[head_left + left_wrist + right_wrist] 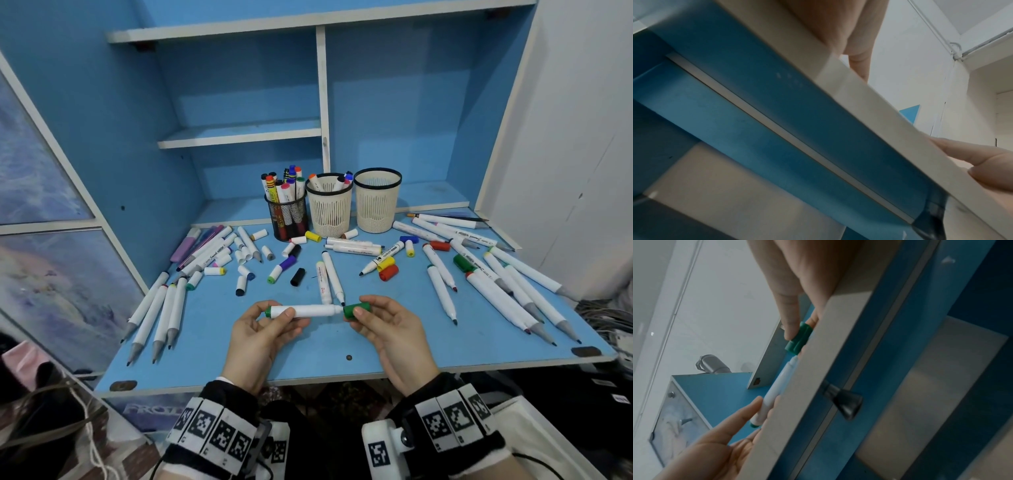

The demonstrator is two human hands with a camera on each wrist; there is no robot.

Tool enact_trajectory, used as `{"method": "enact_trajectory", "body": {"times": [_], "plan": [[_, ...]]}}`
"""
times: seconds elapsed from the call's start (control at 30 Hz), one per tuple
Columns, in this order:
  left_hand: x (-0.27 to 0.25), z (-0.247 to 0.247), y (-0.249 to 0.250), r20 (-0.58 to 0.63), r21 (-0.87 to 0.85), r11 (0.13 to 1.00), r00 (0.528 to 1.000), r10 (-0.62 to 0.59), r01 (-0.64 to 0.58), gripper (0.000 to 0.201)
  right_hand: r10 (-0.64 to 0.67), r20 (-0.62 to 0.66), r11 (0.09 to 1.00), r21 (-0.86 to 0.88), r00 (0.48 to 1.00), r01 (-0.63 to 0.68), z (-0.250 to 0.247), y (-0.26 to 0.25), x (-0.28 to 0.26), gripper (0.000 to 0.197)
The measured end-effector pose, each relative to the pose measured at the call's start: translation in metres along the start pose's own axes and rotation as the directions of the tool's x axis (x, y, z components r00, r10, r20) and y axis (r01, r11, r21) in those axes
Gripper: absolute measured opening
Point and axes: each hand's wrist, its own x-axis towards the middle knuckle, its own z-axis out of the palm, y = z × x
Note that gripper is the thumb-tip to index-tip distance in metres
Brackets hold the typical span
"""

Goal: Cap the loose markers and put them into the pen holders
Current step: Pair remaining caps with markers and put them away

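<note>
My left hand [270, 317] pinches a white marker with a green end [303, 311] level above the blue desk [308, 346]. My right hand [368, 313] pinches a green cap [356, 311], whose mouth meets the marker's tip. In the right wrist view the green cap [798, 339] sits just off the marker [777, 386]. Three holders stand at the back: a black mesh cup [290, 219] packed with markers, a beige cup [329, 207] with a few, and a beige cup [376, 200] that looks empty. The left wrist view shows only my fingers [982, 162] past the desk's edge.
Loose uncapped markers [507, 284] and stray caps [388, 269] litter the desk on both sides. Blue shelving [239, 133] rises behind the holders. A white wall [582, 137] stands at the right. The desk's front edge lies just beneath my wrists.
</note>
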Motion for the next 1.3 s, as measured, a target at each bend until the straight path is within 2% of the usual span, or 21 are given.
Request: {"method": "enact_trajectory", "body": {"times": [0.07,0.17,0.2,0.27,0.37,0.43,0.47,0.57,0.6,0.8,0.97,1.1,1.23,1.3], "plan": [[0.001,-0.002,0.000,0.026,0.005,1.000,1.000,-0.008,0.008,0.062,-0.015,-0.010,1.000,0.016,1.000,0.015,0.000,-0.001,-0.002,0.075],[0.001,-0.004,-0.002,0.041,0.010,1.000,0.999,-0.005,0.004,0.082,-0.028,-0.070,0.999,0.037,0.997,0.031,0.001,-0.002,-0.004,0.023],[0.001,-0.004,-0.003,0.037,0.008,1.000,0.999,0.000,-0.001,0.083,-0.036,-0.096,0.999,0.030,0.995,0.039,0.001,-0.002,-0.004,0.017],[0.001,-0.004,-0.003,0.032,0.003,1.000,0.999,0.009,-0.009,0.084,-0.040,-0.095,0.999,-0.001,0.995,0.040,0.002,-0.002,-0.004,0.016],[0.000,-0.005,-0.003,0.040,0.006,1.000,0.999,0.011,-0.011,0.083,-0.038,-0.027,0.993,-0.112,0.999,0.035,0.003,-0.002,-0.004,0.016],[-0.002,-0.004,-0.004,0.060,0.022,1.000,0.998,0.014,-0.016,0.074,-0.038,0.008,0.987,-0.157,0.999,0.039,0.004,-0.002,-0.005,0.015],[-0.002,-0.004,-0.005,0.069,0.039,0.999,0.997,0.018,-0.021,0.064,-0.039,0.018,0.985,-0.167,0.999,0.041,0.004,-0.002,-0.005,0.015],[-0.003,-0.004,-0.006,0.073,0.119,0.993,0.997,0.018,-0.026,0.016,-0.038,0.033,0.980,-0.193,0.999,0.043,0.004,-0.003,-0.006,0.015],[-0.003,-0.004,-0.006,0.069,0.154,0.988,0.997,0.021,-0.031,0.011,-0.038,0.041,0.976,-0.213,0.998,0.045,0.004,-0.003,-0.006,0.015],[-0.004,0.000,-0.008,0.056,0.324,0.942,0.996,0.076,-0.090,0.011,-0.053,0.043,0.934,-0.351,0.998,0.065,0.008,0.000,-0.006,0.020],[-0.005,0.001,-0.009,0.017,0.312,0.946,0.996,0.090,-0.091,0.010,-0.084,0.024,0.863,-0.499,0.996,0.084,0.012,0.008,-0.004,0.027],[-0.006,0.004,-0.005,-0.018,0.284,0.956,0.996,0.083,-0.075,0.008,-0.052,0.050,0.874,-0.481,0.997,0.070,0.012,0.002,-0.007,0.021],[-0.008,0.012,0.001,-0.149,0.195,0.980,0.986,0.078,-0.048,0.027,0.027,0.145,0.867,-0.496,0.989,0.049,0.016,-0.009,-0.010,0.016],[-0.008,0.020,0.009,-0.171,0.207,0.977,0.981,0.089,-0.052,0.035,0.098,0.172,0.849,-0.529,0.980,0.008,0.020,-0.016,-0.010,0.016]]}}
